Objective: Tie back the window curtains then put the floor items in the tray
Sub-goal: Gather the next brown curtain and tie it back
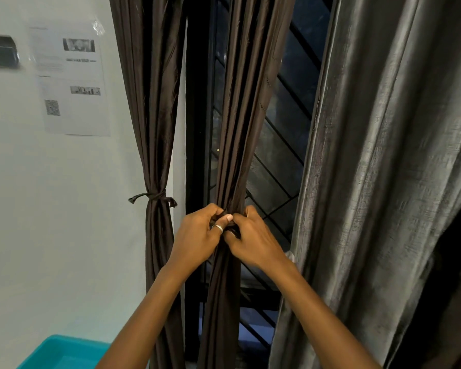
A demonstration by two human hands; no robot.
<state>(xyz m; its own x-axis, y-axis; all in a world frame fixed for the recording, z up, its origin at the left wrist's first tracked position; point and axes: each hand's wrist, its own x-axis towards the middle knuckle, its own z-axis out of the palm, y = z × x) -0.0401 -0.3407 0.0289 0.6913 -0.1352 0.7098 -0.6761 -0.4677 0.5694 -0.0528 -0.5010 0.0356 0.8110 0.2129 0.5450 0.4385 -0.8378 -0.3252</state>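
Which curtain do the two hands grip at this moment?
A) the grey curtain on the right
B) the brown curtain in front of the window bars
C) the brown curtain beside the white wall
B: the left hand and the right hand both pinch the middle brown curtain at its gathered waist; the brown curtain by the wall, already tied, and the grey curtain are untouched.

left brown curtain (155, 129) bunched, tie strip (151, 196) knotted round its waist. middle brown curtain (240, 129) gathered narrow, left hand (197, 235) and right hand (253, 241) pinching it at the gather. grey curtain (383, 155) right, hanging loose. teal tray (64, 352) near left
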